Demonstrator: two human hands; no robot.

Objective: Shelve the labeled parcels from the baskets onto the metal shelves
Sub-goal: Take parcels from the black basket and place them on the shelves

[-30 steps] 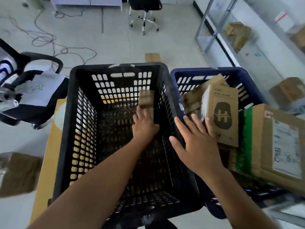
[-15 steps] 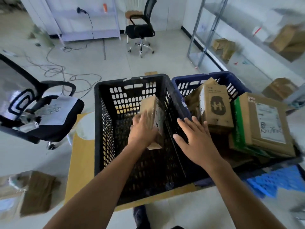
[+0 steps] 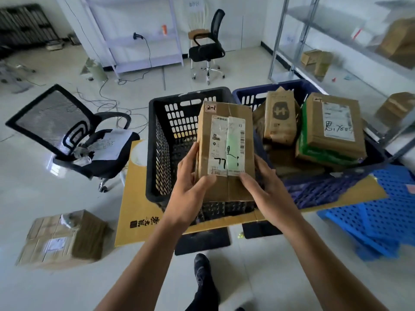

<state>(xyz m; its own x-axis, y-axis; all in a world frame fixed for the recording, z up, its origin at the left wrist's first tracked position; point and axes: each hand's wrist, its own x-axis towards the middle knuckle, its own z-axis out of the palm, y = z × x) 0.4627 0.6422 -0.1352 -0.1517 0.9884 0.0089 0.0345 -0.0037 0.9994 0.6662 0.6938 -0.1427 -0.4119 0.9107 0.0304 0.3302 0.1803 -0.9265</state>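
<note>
Gripping parcel (image 3: 224, 140): left hand (image 3: 188, 194), now right hand (image 3: 267, 189)

Left arm (image 3: 143, 257): bare forearm, extended forward from the lower left.
Left hand (image 3: 190, 189): grips the left edge of a brown cardboard parcel with a white label (image 3: 224, 140), thumb across its front.
Right arm (image 3: 325, 254): bare forearm, extended forward from the lower right.
Right hand (image 3: 269, 189): grips the parcel's lower right side, thumb on its front.

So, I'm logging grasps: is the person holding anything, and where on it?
Yes: a labeled cardboard parcel, gripped at its lower end, left hand on the left edge, right hand on the right.
</note>
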